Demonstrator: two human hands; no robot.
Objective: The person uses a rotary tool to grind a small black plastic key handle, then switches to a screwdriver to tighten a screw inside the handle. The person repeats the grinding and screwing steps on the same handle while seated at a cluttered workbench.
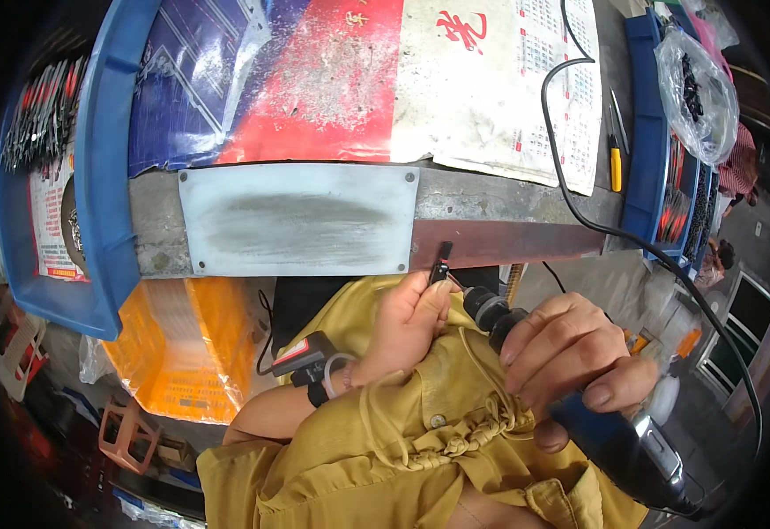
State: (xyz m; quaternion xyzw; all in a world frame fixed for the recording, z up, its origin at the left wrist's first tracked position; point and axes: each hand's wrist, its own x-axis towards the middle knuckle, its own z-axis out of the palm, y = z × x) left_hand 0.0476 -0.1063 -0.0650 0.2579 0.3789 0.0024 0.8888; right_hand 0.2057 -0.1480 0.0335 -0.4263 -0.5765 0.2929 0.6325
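My left hand [409, 319] pinches a small black part [442, 261] between thumb and fingers, just off the bench's front edge. My right hand [570, 348] is wrapped round a corded rotary tool [610, 432] with a dark blue body and a black chuck. The tool's thin bit points left and reaches the black part at my left fingertips; whether it touches cannot be made out. To the left of the part, a pale plate [297, 181] with a dark smear is fixed to the bench edge by corner screws. Beside it runs a reddish-brown strip [508, 242].
Worn printed sheets [332, 79] cover the bench [160, 234]. A black cord [557, 150] crosses the right side. Near it lies a yellow-handled tool [616, 167]. Blue bins stand left [107, 176] and right [645, 132]. An orange crate [178, 353] sits below, left.
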